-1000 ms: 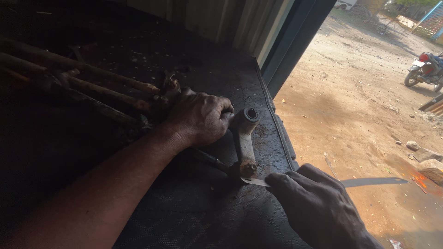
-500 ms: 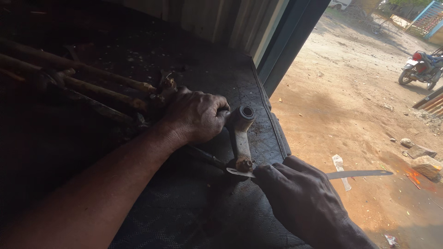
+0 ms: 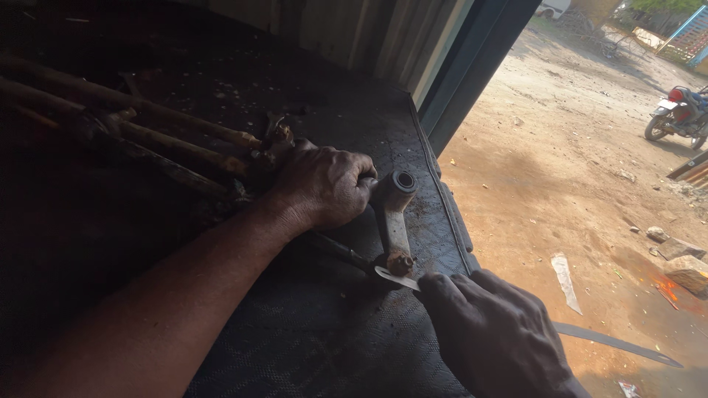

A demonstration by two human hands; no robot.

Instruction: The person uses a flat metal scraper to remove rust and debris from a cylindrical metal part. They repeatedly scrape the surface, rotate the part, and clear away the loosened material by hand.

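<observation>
No sleeves, gloves, rings or watch are worn: the left hand (image 3: 324,184) and forearm at lower left and the right hand (image 3: 494,339) at lower right are seen bare.

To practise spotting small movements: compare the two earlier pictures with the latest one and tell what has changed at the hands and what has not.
The right hand has drawn its thin flat blade back along the mat towards the person, its tip staying at the rusty lower end of the metal arm. The left hand keeps its grip on the arm's upper end. The rusty rods lie unmoved.
</observation>
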